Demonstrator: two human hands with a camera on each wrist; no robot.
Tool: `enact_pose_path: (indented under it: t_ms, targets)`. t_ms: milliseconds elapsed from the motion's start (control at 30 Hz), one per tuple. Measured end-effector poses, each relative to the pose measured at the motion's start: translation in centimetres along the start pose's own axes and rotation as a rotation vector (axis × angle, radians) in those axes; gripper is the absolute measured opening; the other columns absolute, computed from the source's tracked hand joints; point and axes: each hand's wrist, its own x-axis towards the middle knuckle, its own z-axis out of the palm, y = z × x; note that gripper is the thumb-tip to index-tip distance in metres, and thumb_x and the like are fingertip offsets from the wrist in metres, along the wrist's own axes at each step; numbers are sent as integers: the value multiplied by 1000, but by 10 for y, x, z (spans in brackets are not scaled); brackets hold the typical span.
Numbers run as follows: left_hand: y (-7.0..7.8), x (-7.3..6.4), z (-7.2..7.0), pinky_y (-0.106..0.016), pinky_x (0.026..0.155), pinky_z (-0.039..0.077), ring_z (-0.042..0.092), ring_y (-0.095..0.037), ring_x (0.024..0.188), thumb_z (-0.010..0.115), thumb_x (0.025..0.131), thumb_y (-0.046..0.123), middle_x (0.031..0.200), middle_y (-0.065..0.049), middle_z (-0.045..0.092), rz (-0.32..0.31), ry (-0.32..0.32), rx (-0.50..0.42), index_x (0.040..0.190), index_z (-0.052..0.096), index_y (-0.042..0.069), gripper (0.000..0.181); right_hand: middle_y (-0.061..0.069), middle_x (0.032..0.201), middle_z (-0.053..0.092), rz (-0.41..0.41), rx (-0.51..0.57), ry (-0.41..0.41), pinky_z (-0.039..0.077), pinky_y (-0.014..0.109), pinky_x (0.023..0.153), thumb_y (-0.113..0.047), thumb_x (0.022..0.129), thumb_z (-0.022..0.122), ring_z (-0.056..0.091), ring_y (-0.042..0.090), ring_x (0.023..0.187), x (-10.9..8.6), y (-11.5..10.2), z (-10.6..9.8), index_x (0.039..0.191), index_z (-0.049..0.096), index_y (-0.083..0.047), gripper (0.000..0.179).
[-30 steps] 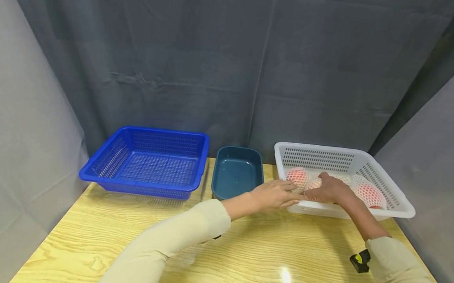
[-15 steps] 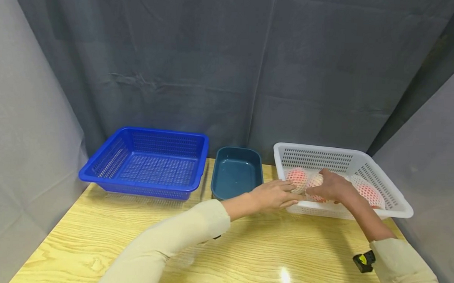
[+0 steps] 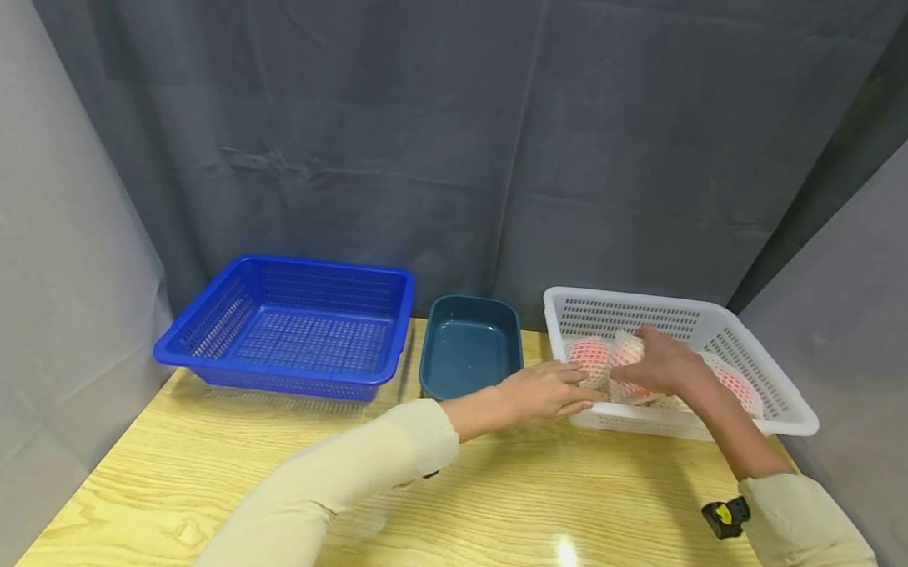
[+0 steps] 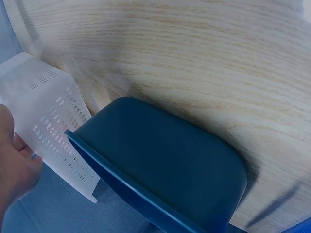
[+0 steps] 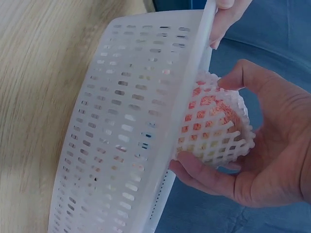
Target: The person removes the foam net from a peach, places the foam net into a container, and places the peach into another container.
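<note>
My right hand (image 3: pixel 669 366) reaches into the white plastic basket (image 3: pixel 815 423) and grips a round red-and-yellow fruit (image 5: pixel 211 128) in a white foam net. The right wrist view shows thumb and fingers on opposite sides of it, the fruit just above the basket's rim. My left hand (image 3: pixel 544 391) rests at the basket's near left corner, fingers extended over the rim. Another netted red fruit (image 3: pixel 590 353) lies by the left fingertips. At the basket's right side sits a further netted fruit (image 3: pixel 739 387), partly behind the right forearm.
A dark teal tub (image 3: pixel 470 359) stands left of the white basket. Farther left is a blue perforated basket (image 3: pixel 281 371). Grey cloth (image 3: pixel 354 130) hangs behind the wooden table (image 3: pixel 491 518), with pale cloth at both sides.
My right hand has taken hold of the middle fruit and raised it slightly, tilting it more upright in its net. The left hand has stayed at the basket corner.
</note>
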Motion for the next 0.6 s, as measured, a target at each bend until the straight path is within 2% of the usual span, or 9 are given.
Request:
enact_pose_path:
  t_ms: [167, 300, 400, 500, 600]
  targets:
    - [0, 0, 0, -33, 116, 26, 37, -21, 142, 33, 110, 38, 151, -5, 46, -1, 25, 5, 149, 50, 31, 42, 43, 141, 35, -13, 1, 7, 42, 71, 89, -48, 87, 70, 44, 60, 119, -1, -5, -2, 147, 25, 16, 98]
    - [1, -2, -3, -33, 117, 25, 36, -21, 142, 33, 110, 39, 152, -5, 45, -30, 31, -7, 147, 52, 28, 44, 43, 142, 34, -16, 12, 19, 43, 70, 87, -48, 86, 72, 45, 59, 119, -2, -7, -4, 148, 24, 14, 100]
    - [1, -4, -7, -34, 118, 21, 33, -21, 144, 31, 110, 40, 154, -4, 43, -60, 33, -6, 146, 53, 26, 45, 43, 143, 33, -26, 16, 34, 45, 69, 85, -48, 86, 73, 48, 58, 116, -4, -8, -6, 149, 24, 14, 101]
    - [-1, -7, -10, -33, 119, 18, 35, -21, 143, 32, 110, 37, 151, -5, 47, -61, 81, 11, 145, 55, 26, 43, 43, 142, 34, -35, 27, 35, 47, 66, 81, -46, 87, 73, 55, 54, 108, -5, -9, -8, 149, 23, 15, 100]
    - [-4, -12, -10, -34, 119, 20, 38, -23, 141, 35, 110, 36, 149, -5, 49, -74, 132, 13, 145, 55, 26, 41, 43, 139, 37, -45, 26, 46, 49, 64, 78, -46, 86, 74, 56, 53, 106, -6, -11, -8, 148, 25, 15, 100]
